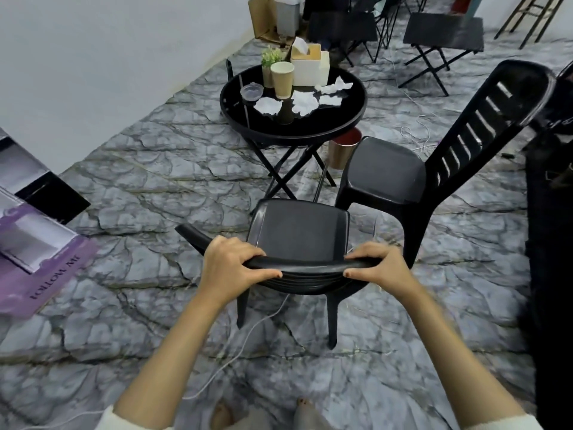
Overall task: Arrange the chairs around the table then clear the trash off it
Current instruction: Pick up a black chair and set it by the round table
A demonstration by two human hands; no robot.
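Purple board (52, 276): "FOLLOW ME"; left hand (229, 268), right hand (379, 269) grip chair (297, 231).

Two forearms, uncovered from wrist to near the elbow, enter from the lower corners of the frame. At the bottom left edge the cream-white left sleeve (124, 422) shows as a soft bunched cuff, matched by the right sleeve (508, 425) at bottom right. The thumbnail of the right hand (379, 268), near centre, carries dark reddish polish; that of the left hand (231, 265) looks paler. At bottom centre, the left foot (221, 412) and right foot (305, 409) are unshod, one toenail reddish.
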